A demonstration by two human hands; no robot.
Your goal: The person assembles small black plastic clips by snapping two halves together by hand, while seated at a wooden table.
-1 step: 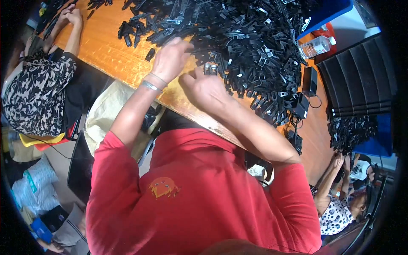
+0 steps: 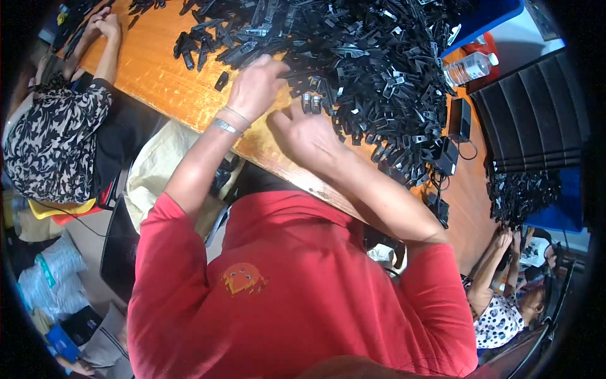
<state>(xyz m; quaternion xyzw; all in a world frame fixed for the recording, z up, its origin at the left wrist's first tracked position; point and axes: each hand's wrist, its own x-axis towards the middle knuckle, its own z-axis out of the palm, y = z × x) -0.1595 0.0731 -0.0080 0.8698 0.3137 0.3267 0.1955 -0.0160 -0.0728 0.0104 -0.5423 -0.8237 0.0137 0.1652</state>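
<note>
A large heap of small black plastic clip-like pieces (image 2: 379,76) covers the far side of the wooden table (image 2: 170,82). My left hand (image 2: 255,88), with a bracelet at its wrist, is at the near edge of the heap. Its fingers bend inward, and whatever they hold is hidden. To its right and nearer me, my right hand (image 2: 309,139) is closed above the table, its fingertips mostly out of sight. Just beyond its knuckles is a black piece with two shiny windows (image 2: 311,103); I cannot tell whether the hand touches it. One loose black piece (image 2: 221,81) lies left of my left hand.
A clear bottle (image 2: 471,69) lies tilted at the right, beside a blue bin (image 2: 489,22). Black boxes with cables (image 2: 447,156) sit on the table's right side. A pale sack (image 2: 158,161) hangs below the near edge. Co-workers sit at left (image 2: 57,139) and right (image 2: 495,319).
</note>
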